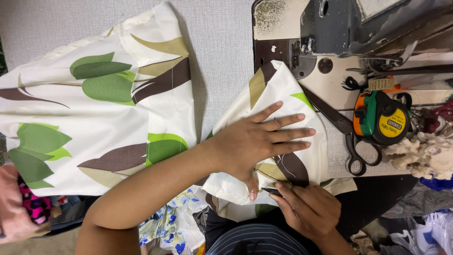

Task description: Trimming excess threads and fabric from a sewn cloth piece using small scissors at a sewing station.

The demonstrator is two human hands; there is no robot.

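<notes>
A cream fabric (pixel 94 113) printed with green and brown leaves lies across the grey table. One end of the fabric is folded near the sewing machine (pixel 358 23). My left hand (pixel 257 139) lies flat on that fold, fingers spread and pointing right. My right hand (pixel 306 208) pinches the fold's near edge with a small dark object at the fingertips; what it is I cannot tell.
Black scissors (pixel 347 132) lie just right of the fold. A green, orange and yellow tape measure (pixel 382 118) sits beside them. Scraps of cloth (pixel 424 156) pile at the right. A blue floral cloth (pixel 174 226) hangs below, and pink cloth (pixel 19 203) is at the left.
</notes>
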